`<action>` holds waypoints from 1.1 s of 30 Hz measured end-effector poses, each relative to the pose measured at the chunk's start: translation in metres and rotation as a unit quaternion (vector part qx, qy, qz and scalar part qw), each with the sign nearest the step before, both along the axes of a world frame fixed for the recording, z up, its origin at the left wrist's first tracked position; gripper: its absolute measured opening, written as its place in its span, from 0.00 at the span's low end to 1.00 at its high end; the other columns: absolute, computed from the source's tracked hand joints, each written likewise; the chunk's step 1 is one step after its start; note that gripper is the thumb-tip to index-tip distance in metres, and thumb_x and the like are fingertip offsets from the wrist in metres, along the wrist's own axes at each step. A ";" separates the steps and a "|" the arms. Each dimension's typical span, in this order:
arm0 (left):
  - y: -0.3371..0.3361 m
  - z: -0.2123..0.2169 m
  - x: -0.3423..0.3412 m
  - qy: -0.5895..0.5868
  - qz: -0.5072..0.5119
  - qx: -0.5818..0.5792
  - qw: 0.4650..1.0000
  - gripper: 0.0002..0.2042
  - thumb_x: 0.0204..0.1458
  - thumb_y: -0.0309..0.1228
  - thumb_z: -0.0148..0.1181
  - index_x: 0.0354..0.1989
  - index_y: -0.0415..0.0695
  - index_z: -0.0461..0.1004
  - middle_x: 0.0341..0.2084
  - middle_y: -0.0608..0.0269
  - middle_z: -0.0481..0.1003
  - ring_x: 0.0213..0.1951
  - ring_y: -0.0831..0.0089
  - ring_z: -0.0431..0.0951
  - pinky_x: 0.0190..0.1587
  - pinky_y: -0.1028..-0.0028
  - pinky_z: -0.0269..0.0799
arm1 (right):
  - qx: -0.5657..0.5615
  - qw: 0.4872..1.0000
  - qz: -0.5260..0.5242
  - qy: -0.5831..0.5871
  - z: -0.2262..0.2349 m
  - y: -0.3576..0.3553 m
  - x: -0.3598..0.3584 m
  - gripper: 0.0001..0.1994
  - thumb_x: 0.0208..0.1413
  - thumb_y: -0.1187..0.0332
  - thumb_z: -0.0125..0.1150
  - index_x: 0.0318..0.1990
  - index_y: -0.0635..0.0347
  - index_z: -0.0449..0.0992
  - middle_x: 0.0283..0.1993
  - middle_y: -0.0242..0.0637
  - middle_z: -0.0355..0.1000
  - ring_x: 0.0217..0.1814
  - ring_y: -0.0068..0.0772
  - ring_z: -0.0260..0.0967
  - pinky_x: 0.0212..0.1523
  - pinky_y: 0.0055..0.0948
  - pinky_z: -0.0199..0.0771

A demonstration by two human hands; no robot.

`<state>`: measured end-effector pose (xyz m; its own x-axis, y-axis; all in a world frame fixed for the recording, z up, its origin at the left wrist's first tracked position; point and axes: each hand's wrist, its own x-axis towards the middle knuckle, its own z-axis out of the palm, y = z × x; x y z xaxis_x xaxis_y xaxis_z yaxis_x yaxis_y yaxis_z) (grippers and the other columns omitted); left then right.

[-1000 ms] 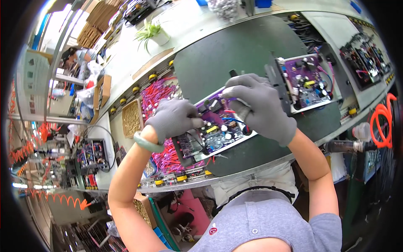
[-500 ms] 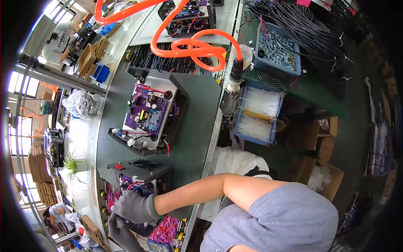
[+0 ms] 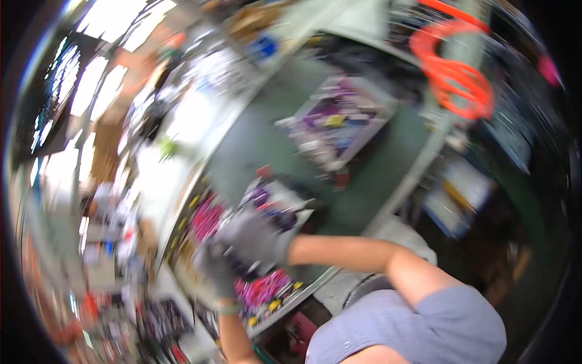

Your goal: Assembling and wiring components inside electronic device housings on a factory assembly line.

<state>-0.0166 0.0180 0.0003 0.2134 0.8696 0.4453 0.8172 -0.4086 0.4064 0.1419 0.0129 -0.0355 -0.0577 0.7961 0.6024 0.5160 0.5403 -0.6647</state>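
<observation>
My right hand (image 3: pixel 250 238), in a grey glove, is over the lower end of the bench beside the nearer electronic unit (image 3: pixel 276 203), which has purple circuit parts. My left hand (image 3: pixel 215 267), also gloved in grey, is close against it on the left. Both hands are smeared by motion, so their fingers and anything between them cannot be made out. Bundles of pink and red wires (image 3: pixel 264 290) lie below the hands, and more pink wires (image 3: pixel 206 218) are to their upper left. Farther up the bench sits a larger unit with a purple circuit board (image 3: pixel 336 118).
An orange coiled air hose (image 3: pixel 451 73) hangs at the upper right. A blue bin (image 3: pixel 458 197) with pale contents and a yellow divider stands off the bench's right edge. Across the bench, a white table (image 3: pixel 176 155) carries a plant (image 3: pixel 168 147). Blur hides finer detail.
The view has swung, so the bench now slants and its units appear farther right. My left forearm has come into view. Both gloved hands remain close together near the lower unit.
</observation>
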 end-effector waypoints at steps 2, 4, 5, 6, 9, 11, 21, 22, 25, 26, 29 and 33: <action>0.007 -0.003 0.024 0.033 -0.070 0.046 0.996 0.12 0.57 0.35 0.53 0.31 0.40 0.77 0.23 0.48 0.74 0.29 0.49 0.74 0.38 0.56 0.67 | 0.031 0.999 -0.016 -0.015 -0.004 0.001 0.028 0.04 0.50 0.68 0.58 0.32 0.51 0.78 0.26 0.37 0.75 0.30 0.41 0.77 0.33 0.40 0.74; 0.002 0.001 0.021 -0.012 -0.064 0.011 0.998 0.14 0.58 0.40 0.56 0.34 0.41 0.78 0.26 0.49 0.76 0.34 0.51 0.77 0.38 0.59 0.70 | 0.015 0.994 0.006 -0.112 0.008 0.004 0.038 0.02 0.49 0.68 0.59 0.30 0.49 0.78 0.28 0.35 0.75 0.33 0.39 0.76 0.38 0.40 0.72; -0.004 0.002 0.021 -0.063 -0.050 -0.006 0.997 0.15 0.58 0.42 0.57 0.37 0.41 0.78 0.29 0.49 0.77 0.35 0.52 0.78 0.39 0.60 0.71 | -0.001 0.987 0.008 -0.159 0.014 0.008 0.041 0.02 0.48 0.68 0.60 0.28 0.49 0.78 0.29 0.35 0.75 0.36 0.38 0.76 0.41 0.41 0.70; -0.008 -0.001 0.018 -0.083 -0.029 0.048 0.995 0.15 0.58 0.41 0.59 0.42 0.41 0.76 0.34 0.49 0.77 0.37 0.53 0.78 0.41 0.60 0.73 | 0.013 0.985 0.038 -0.165 0.017 0.015 0.039 0.02 0.48 0.68 0.60 0.28 0.49 0.78 0.29 0.35 0.75 0.36 0.38 0.76 0.41 0.41 0.70; -0.023 -0.011 0.008 -0.150 0.031 0.025 0.988 0.24 0.56 0.36 0.61 0.59 0.40 0.66 0.46 0.52 0.75 0.43 0.61 0.79 0.47 0.64 0.75 | 0.030 0.962 -0.025 -0.271 0.022 0.029 0.036 0.01 0.45 0.69 0.60 0.25 0.49 0.76 0.28 0.34 0.72 0.36 0.38 0.73 0.45 0.39 0.68; -0.037 -0.002 0.009 -0.366 -0.026 -0.261 0.893 0.31 0.55 0.31 0.60 0.66 0.38 0.57 0.48 0.58 0.73 0.45 0.71 0.76 0.49 0.70 0.74 | 0.053 0.963 0.019 -0.265 0.016 0.031 0.027 0.02 0.44 0.69 0.61 0.23 0.49 0.75 0.29 0.33 0.72 0.37 0.37 0.73 0.49 0.39 0.65; -0.034 -0.032 0.006 -0.496 -0.092 -0.323 0.801 0.32 0.55 0.27 0.52 0.70 0.37 0.51 0.48 0.59 0.72 0.46 0.77 0.73 0.50 0.72 0.73 | 0.063 0.947 -0.013 -0.316 0.012 0.038 0.014 0.02 0.43 0.70 0.62 0.24 0.50 0.75 0.29 0.32 0.72 0.36 0.35 0.72 0.49 0.38 0.65; -0.033 -0.033 0.005 -0.488 -0.085 -0.311 0.811 0.32 0.55 0.27 0.53 0.69 0.36 0.52 0.47 0.59 0.73 0.45 0.77 0.74 0.49 0.72 0.73 | 0.074 0.943 -0.005 -0.323 0.013 0.038 0.012 0.02 0.43 0.70 0.62 0.24 0.50 0.74 0.29 0.32 0.72 0.35 0.35 0.72 0.49 0.38 0.65; -0.031 -0.043 0.000 -0.477 -0.076 -0.301 0.822 0.31 0.55 0.28 0.54 0.68 0.35 0.56 0.45 0.58 0.75 0.43 0.76 0.76 0.48 0.73 0.74 | 0.087 0.949 0.011 -0.304 0.014 0.039 0.011 0.02 0.43 0.70 0.62 0.24 0.50 0.74 0.29 0.32 0.71 0.35 0.35 0.72 0.48 0.38 0.65; -0.030 -0.046 -0.002 -0.471 -0.075 -0.302 0.825 0.30 0.55 0.29 0.55 0.67 0.34 0.57 0.44 0.57 0.76 0.42 0.76 0.77 0.47 0.73 0.74 | 0.086 0.948 0.014 -0.306 0.014 0.039 0.011 0.02 0.43 0.70 0.62 0.24 0.50 0.74 0.29 0.32 0.71 0.35 0.35 0.72 0.48 0.38 0.65; -0.029 -0.049 -0.002 -0.446 -0.058 -0.285 0.847 0.30 0.54 0.30 0.57 0.66 0.34 0.59 0.43 0.55 0.77 0.42 0.74 0.78 0.47 0.71 0.74 | 0.078 0.944 0.009 -0.320 0.016 0.037 0.009 0.03 0.41 0.70 0.63 0.24 0.50 0.74 0.28 0.32 0.71 0.35 0.35 0.72 0.47 0.38 0.65; -0.031 -0.050 0.000 -0.447 -0.044 -0.251 0.857 0.30 0.53 0.31 0.58 0.65 0.35 0.61 0.41 0.53 0.78 0.41 0.67 0.80 0.47 0.68 0.74 | 0.068 0.947 0.008 -0.314 0.016 0.035 0.008 0.06 0.38 0.68 0.66 0.24 0.50 0.74 0.27 0.32 0.70 0.34 0.35 0.71 0.47 0.38 0.65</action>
<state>-0.0164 -0.0128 -0.0502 0.0572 0.9976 0.0387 0.0624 -0.0422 0.9972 0.1495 0.0484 -0.0200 -0.4489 0.7104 0.5420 0.7777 0.6094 -0.1544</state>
